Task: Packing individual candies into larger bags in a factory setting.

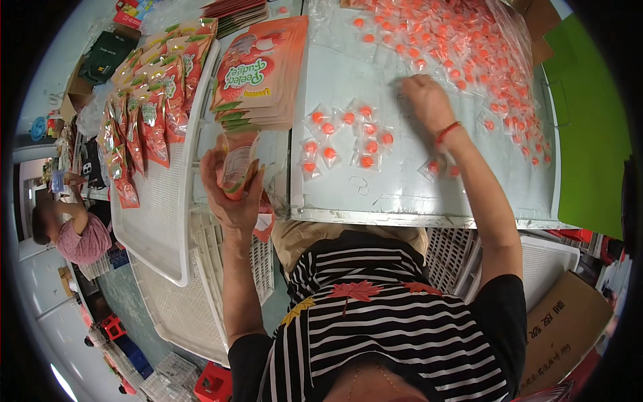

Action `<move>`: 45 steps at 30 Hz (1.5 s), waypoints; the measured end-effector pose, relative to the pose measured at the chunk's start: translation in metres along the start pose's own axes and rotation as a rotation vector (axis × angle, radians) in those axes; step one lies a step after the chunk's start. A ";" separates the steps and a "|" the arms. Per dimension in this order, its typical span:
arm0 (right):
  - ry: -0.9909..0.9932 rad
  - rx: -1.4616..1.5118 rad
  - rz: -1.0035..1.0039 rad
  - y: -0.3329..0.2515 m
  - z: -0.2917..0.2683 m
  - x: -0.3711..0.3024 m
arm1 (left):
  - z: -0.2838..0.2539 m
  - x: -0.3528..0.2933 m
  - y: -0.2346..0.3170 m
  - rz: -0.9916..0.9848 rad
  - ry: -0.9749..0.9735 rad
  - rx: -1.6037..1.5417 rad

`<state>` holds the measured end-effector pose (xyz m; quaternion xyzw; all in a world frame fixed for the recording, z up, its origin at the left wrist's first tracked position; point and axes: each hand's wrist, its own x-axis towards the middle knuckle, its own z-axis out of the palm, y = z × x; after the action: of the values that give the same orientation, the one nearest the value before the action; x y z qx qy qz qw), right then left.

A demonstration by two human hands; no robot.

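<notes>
My left hand [234,194] is closed around a red and green pouch [236,155], held upright at the table's left end. The pouch's mouth gapes toward me, and its clear side shows. Over the table [362,208], my right hand [427,100] has its fingers bent together at the near edge of a heap of small clear packets with orange-red sweets [462,40]. Whatever its fingertips hold, if anything, is hidden. Between my hands lie several loose packets of sweets [348,137]. A few more packets [439,166] sit beside my right wrist.
Flat pouches [261,74] are stacked beyond my left hand. Further left, filled pouches [157,94] stand in a white mesh tray [161,194]. A green panel [589,134] borders the table's right side, with a cardboard box [566,328] below. Another person [84,234] is at far left.
</notes>
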<state>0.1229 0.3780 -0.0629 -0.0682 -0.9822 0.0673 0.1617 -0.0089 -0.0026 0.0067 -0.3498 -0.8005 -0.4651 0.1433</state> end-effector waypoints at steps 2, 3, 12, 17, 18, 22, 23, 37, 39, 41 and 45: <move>0.038 -0.029 0.245 0.027 -0.025 -0.016 | -0.001 0.003 0.003 0.018 -0.005 0.019; 0.036 -0.038 0.247 0.029 -0.036 -0.022 | -0.001 0.004 0.002 0.031 -0.006 0.049; 0.409 0.673 0.850 -0.008 -0.065 -0.163 | 0.008 0.003 -0.005 -0.028 -0.059 -0.046; 0.193 0.387 0.406 -0.029 -0.053 -0.141 | 0.012 0.008 -0.001 0.012 -0.091 -0.036; 0.202 0.385 0.402 -0.033 -0.050 -0.132 | 0.014 0.009 0.001 0.020 -0.085 -0.036; 0.057 0.058 0.158 -0.053 -0.041 -0.098 | 0.013 0.003 0.012 -0.004 -0.093 -0.042; 0.015 0.018 0.140 -0.060 -0.040 -0.092 | 0.013 0.002 0.014 -0.030 -0.104 -0.047; 0.109 -0.002 0.123 -0.055 -0.031 -0.053 | 0.044 0.013 0.044 0.139 -0.258 -0.014; 0.027 0.023 0.120 -0.042 -0.028 -0.046 | 0.045 0.013 0.044 0.116 -0.271 -0.017; 0.056 0.068 0.114 -0.046 -0.019 -0.046 | 0.047 0.013 0.046 0.122 -0.264 -0.017; 0.220 0.080 0.112 -0.060 -0.012 -0.049 | 0.050 0.011 0.049 0.133 -0.262 -0.028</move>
<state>0.1664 0.3127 -0.0579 -0.1233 -0.9497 0.1072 0.2670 0.0224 0.0605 0.0181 -0.4617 -0.7809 -0.4161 0.0632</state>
